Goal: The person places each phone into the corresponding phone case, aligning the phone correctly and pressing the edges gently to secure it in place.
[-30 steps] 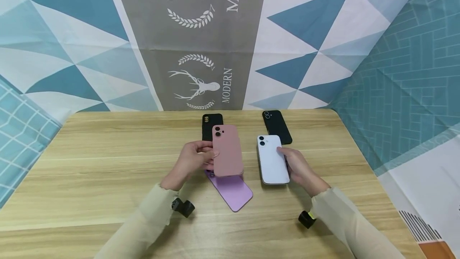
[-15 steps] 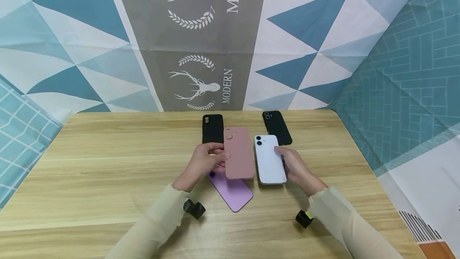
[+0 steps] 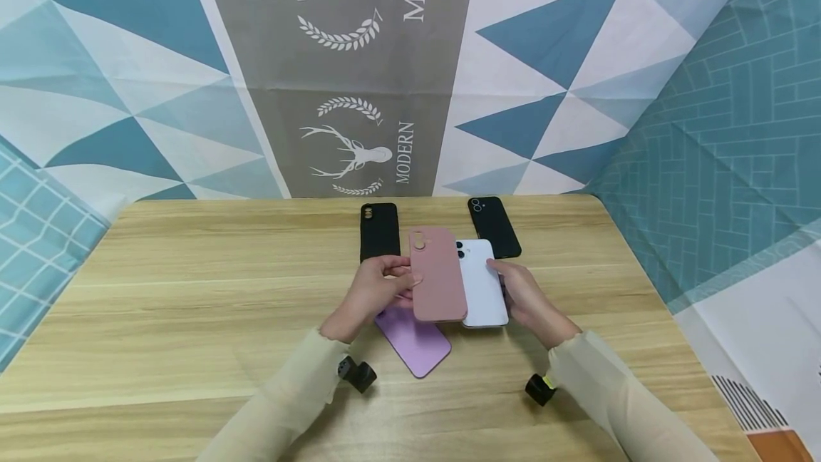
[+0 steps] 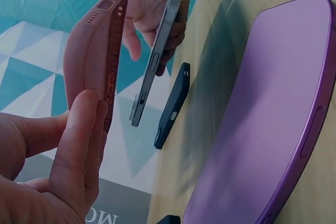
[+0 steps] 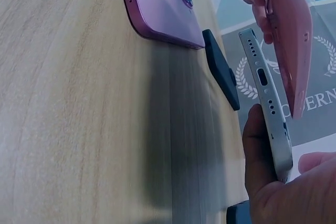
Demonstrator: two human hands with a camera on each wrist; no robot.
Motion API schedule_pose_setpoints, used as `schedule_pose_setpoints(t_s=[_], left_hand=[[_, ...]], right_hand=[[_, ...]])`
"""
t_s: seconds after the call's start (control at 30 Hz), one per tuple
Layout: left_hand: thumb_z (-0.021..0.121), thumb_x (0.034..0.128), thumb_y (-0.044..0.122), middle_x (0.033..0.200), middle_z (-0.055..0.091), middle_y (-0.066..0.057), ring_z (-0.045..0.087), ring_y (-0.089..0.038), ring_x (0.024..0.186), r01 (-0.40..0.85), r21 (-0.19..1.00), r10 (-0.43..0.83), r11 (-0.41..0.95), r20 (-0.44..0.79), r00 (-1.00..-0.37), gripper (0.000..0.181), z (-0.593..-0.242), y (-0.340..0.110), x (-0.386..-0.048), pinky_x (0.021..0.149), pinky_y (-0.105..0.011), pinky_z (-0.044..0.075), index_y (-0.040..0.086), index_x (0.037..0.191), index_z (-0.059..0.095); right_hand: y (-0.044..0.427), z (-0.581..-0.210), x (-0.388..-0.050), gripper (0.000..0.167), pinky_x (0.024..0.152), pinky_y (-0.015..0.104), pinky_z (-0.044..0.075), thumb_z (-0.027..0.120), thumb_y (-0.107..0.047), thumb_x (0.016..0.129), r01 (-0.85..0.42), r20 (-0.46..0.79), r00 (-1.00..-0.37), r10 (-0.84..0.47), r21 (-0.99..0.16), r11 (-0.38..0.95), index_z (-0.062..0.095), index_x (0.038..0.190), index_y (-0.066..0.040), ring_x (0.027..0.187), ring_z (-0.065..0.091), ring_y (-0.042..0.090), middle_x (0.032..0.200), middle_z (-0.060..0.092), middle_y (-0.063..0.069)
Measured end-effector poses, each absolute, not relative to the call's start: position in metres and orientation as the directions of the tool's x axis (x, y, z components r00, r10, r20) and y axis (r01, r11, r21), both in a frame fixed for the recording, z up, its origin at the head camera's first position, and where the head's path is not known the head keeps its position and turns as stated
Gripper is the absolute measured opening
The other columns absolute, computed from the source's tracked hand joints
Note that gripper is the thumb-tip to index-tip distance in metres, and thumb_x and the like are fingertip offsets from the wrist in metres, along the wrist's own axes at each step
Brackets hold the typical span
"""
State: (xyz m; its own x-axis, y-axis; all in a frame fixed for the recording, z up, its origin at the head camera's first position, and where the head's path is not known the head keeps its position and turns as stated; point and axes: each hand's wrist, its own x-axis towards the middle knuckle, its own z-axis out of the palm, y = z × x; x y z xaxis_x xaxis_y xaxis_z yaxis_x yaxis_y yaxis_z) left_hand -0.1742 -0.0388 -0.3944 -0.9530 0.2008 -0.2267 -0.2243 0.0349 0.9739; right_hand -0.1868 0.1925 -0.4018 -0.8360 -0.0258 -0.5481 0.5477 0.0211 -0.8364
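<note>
My left hand [image 3: 378, 287] pinches a pink phone case [image 3: 438, 276] by its left edge. In the left wrist view the case [image 4: 92, 51] shows its hollow inner side and bottom port cutouts. My right hand [image 3: 529, 298] grips a white phone [image 3: 485, 287] by its right edge, thumb on the back. Seen from the head, the case overlaps the phone's left part. The right wrist view has the phone [image 5: 268, 93] and the case [image 5: 291, 35] apart by a narrow gap, both raised above the table.
A purple phone [image 3: 417, 344] lies on the wooden table [image 3: 160, 305] below the left hand. Behind stand out a black phone case [image 3: 380, 230] at the back middle and a black phone or cased phone [image 3: 497, 227] at the back right. Patterned cloth hangs behind the table.
My left hand has carried the pink case to the right, over the white phone. The camera hole of the case now shows light through it. My right hand has shifted slightly left with the phone.
</note>
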Motion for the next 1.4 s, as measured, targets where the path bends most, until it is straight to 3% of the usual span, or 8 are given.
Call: schedule_pose_setpoints(t_s=[0.13, 0.53, 0.83, 1.1, 1.4], left_hand=[[0.063, 0.0846, -0.003, 0.094, 0.062, -0.017, 0.065, -0.014, 0.059, -0.222, 0.974, 0.202, 0.039, -0.225, -0.953, 0.037, -0.397, -0.034, -0.175, 0.060, -0.034, 0.060, -0.010, 0.120, 0.054], [0.066, 0.0841, -0.001, 0.094, 0.064, -0.018, 0.064, -0.013, 0.058, -0.210, 0.975, 0.204, 0.076, -0.222, -0.953, 0.034, -0.397, -0.024, -0.176, 0.062, -0.038, 0.060, -0.009, 0.116, 0.057], [0.065, 0.0839, -0.001, 0.090, 0.064, -0.017, 0.063, -0.012, 0.056, -0.210, 0.976, 0.203, 0.061, -0.218, -0.954, 0.033, -0.397, -0.019, -0.174, 0.058, -0.034, 0.060, -0.011, 0.114, 0.057], [0.066, 0.0843, 0.000, 0.094, 0.064, -0.018, 0.063, -0.011, 0.057, -0.211, 0.975, 0.218, 0.066, -0.221, -0.951, 0.034, -0.402, -0.015, -0.176, 0.058, -0.033, 0.060, -0.010, 0.116, 0.057], [0.065, 0.0860, 0.003, 0.096, 0.063, -0.020, 0.066, -0.013, 0.060, -0.214, 0.971, 0.241, 0.103, -0.233, -0.942, 0.036, -0.404, -0.009, -0.176, 0.059, -0.032, 0.060, -0.009, 0.119, 0.056]], right_hand=[[0.191, -0.400, -0.186, 0.065, 0.110, 0.039, 0.031, 0.039, -0.030, 0.097, 0.547, -0.548, -0.836, -0.029, -0.837, 0.031, 0.014, 0.146, 0.004, 0.126, 0.033, 0.025, 0.145, 0.027, 0.019], [0.192, -0.404, -0.187, 0.057, 0.084, 0.026, 0.044, 0.038, -0.030, 0.098, 0.520, -0.521, -0.852, -0.047, -0.853, 0.031, 0.025, 0.143, 0.003, 0.103, 0.049, 0.017, 0.125, 0.044, 0.013], [0.192, -0.415, -0.192, 0.054, 0.084, 0.027, 0.047, 0.036, -0.035, 0.099, 0.508, -0.507, -0.861, -0.031, -0.861, -0.022, 0.027, 0.143, -0.003, 0.107, 0.049, 0.020, 0.128, 0.045, 0.014], [0.191, -0.406, -0.188, 0.059, 0.079, 0.027, 0.048, 0.035, -0.044, 0.099, 0.510, -0.509, -0.860, -0.045, -0.860, -0.020, 0.030, 0.141, -0.003, 0.095, 0.055, 0.016, 0.110, 0.053, 0.009], [0.188, -0.398, -0.183, 0.057, 0.073, 0.028, 0.050, 0.027, -0.047, 0.100, 0.500, -0.496, -0.865, -0.083, -0.864, -0.054, 0.033, 0.133, -0.002, 0.074, 0.061, 0.008, 0.074, 0.062, -0.006]])
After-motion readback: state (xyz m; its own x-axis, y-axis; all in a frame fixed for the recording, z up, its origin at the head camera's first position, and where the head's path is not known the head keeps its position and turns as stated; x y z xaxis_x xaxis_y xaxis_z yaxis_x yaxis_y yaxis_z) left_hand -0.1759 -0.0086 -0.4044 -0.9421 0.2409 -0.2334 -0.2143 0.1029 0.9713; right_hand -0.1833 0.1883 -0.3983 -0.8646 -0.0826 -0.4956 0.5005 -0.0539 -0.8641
